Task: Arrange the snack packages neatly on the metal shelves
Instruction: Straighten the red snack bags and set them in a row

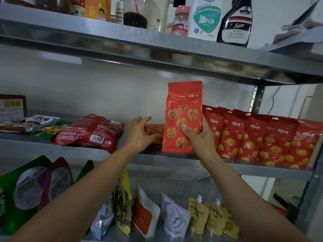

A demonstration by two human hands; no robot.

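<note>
My right hand (201,137) grips a tall red walnut package (181,109) and holds it upright on the middle metal shelf (87,151). It stands just left of a row of several red packages with yellow dots (258,138). My left hand (139,131) reaches over a second walnut package (154,131) lying flat on the shelf behind the upright one, fingers relaxed and touching it. A large dark red bag (90,131) lies flat further left.
White and green packets (33,123) lie at the shelf's left end near a brown box (12,105). The top shelf carries cleaning bottles (236,23) and jars. The lower shelf holds green pouches (22,189), white pouches (174,215) and yellow spout pouches (213,217).
</note>
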